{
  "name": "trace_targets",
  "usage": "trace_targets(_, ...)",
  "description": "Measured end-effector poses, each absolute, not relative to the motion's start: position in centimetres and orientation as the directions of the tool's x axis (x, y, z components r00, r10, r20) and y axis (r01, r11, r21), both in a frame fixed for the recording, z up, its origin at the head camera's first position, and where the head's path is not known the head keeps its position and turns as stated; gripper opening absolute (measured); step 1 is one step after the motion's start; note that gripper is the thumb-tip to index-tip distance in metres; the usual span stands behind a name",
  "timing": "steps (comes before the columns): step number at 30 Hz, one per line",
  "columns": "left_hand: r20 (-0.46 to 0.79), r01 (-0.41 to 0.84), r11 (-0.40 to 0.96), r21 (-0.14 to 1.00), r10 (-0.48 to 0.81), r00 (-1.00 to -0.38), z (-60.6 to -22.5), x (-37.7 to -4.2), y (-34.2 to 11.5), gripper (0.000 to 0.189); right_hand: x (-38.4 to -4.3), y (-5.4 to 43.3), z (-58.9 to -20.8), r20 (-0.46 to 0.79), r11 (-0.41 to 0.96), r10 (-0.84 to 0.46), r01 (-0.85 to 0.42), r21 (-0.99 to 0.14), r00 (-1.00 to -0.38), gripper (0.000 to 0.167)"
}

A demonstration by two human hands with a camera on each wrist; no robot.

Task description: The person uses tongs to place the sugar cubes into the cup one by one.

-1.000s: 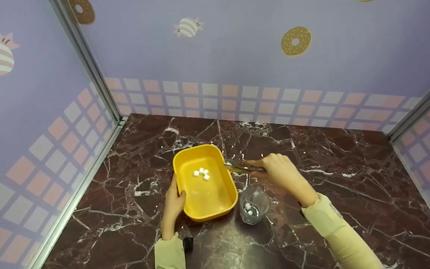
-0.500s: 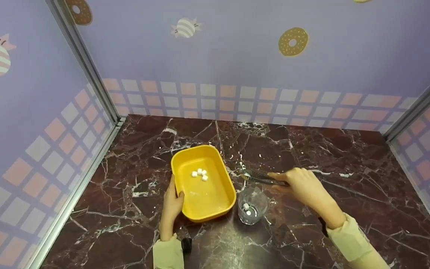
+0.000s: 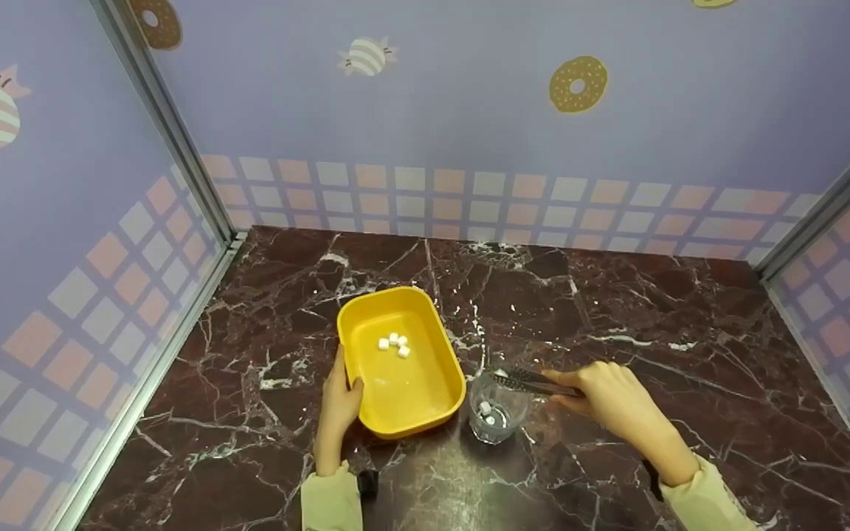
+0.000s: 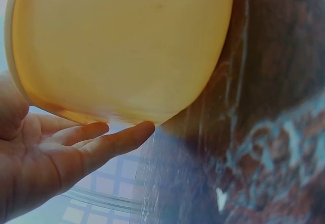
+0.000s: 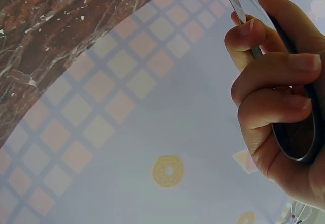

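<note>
A yellow plastic tub stands on the marbled tabletop with several small white cubes inside. My left hand grips the tub's left side, thumb near the rim and fingers along the outer wall; the left wrist view shows those fingers against it. My right hand holds dark-handled metal tongs, fingers curled round the handle in the right wrist view. At the tongs' tips a white cube appears over the mouth of a clear glass. Inside the glass lie white cubes.
White crumbs or specks dot the dark red marbled tabletop behind the glass. Purple patterned panels enclose the back and sides, joined by metal posts.
My right hand has drawn the tongs from the tub's right rim toward me and to the right, so the tips now sit over the glass. The left hand keeps its grip on the tub.
</note>
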State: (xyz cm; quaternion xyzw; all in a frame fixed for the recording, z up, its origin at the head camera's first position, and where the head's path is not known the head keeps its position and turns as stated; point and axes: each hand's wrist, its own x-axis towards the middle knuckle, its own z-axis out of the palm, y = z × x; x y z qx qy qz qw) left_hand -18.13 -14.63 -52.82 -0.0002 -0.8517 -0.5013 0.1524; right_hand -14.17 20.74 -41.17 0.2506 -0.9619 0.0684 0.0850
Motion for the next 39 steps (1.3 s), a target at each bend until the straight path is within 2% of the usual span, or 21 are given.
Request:
trace_targets(21, 0.204, 0.097, 0.507, 0.857, -0.16, -0.966, -52.7, -18.0, -14.6, 0.06, -13.1, 20.8, -42.2, 0.167, 0.861, -0.47, -0.492, -0.131, -0.867, 0.037)
trace_targets(30, 0.216, 0.112, 0.497, 0.86, -0.156, -0.964, -52.8, -18.0, -14.6, 0.061, -13.6, 20.7, -41.4, 0.187, 0.868, -0.465, -0.487, -0.096, -0.865, 0.038)
trace_targets(39, 0.204, 0.102, 0.486, 0.868, -0.16, -0.966, -52.7, -18.1, -14.6, 0.062, -14.7, 19.8, -40.1, 0.208, 0.862, -0.462, -0.492, -0.124, -0.862, 0.04)
